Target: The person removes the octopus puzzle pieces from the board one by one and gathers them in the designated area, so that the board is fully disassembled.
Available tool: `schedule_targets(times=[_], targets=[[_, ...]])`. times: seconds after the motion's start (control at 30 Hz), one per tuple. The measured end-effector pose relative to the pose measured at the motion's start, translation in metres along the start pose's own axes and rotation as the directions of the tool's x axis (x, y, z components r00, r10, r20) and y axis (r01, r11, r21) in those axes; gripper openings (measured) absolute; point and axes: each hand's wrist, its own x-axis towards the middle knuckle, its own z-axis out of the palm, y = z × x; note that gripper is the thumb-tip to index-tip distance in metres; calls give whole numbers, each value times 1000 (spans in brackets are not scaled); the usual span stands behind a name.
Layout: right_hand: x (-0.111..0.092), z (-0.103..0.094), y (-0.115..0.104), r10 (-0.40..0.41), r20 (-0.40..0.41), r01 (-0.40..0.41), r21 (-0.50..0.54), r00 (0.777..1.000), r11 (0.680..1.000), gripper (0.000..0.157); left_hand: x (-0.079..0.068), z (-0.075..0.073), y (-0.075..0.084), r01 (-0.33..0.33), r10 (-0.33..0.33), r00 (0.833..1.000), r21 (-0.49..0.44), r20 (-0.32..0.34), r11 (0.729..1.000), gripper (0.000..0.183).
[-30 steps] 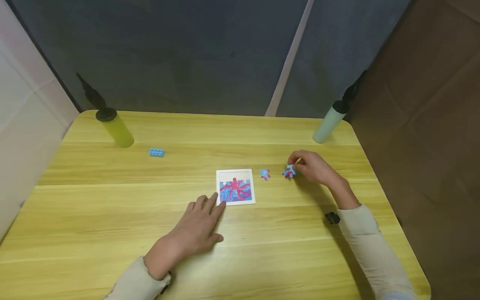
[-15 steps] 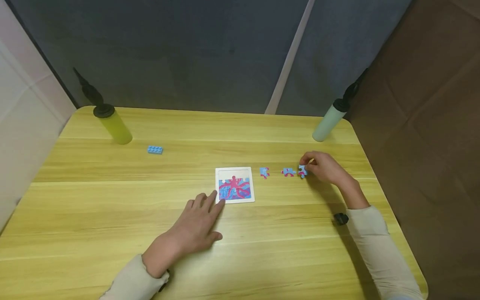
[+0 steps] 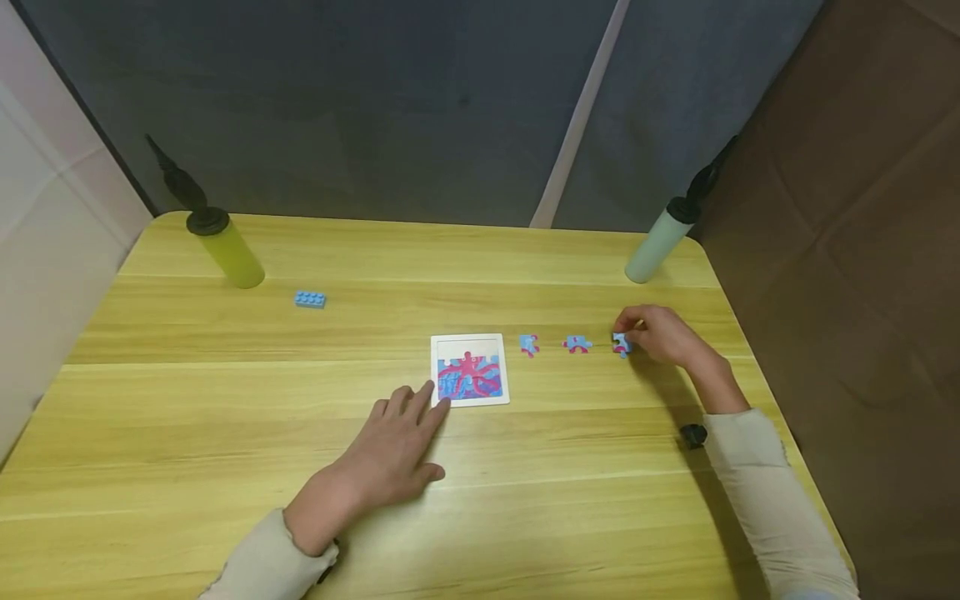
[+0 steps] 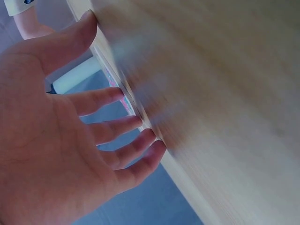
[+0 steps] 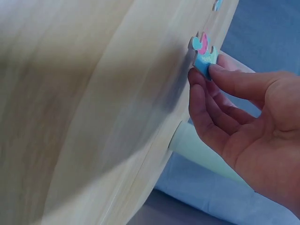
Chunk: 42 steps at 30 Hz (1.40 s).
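Puzzle piece [image 3: 622,344] in right grip [image 3: 663,335] has moved farther right.

The left grip [image 4: 63,136] touches the pale wooden tabletop [image 4: 225,112]

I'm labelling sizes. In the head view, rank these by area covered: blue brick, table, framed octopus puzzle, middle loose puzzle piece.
1. Table, by far
2. Framed octopus puzzle
3. Blue brick and middle puzzle piece: these look about alike, so I leave them unranked.
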Motion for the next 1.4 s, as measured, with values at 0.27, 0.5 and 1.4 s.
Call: schedule_targets(times=[0.27,0.5,1.4], targets=[[-1,2,8,9,-9,-9,-11,1000,1000,15,3,-2,0,-5,5,1000,1,2,1000,84],[-2,3,11,24,-3,-24,-18,1000,1000,17,4,-1,1,-10,10,1000,-11,3,1000,84],[28,18,-61,-76,1,75,56,997,996,30,-1,2,1,10,-10,1000,1,-22,1000,82]])
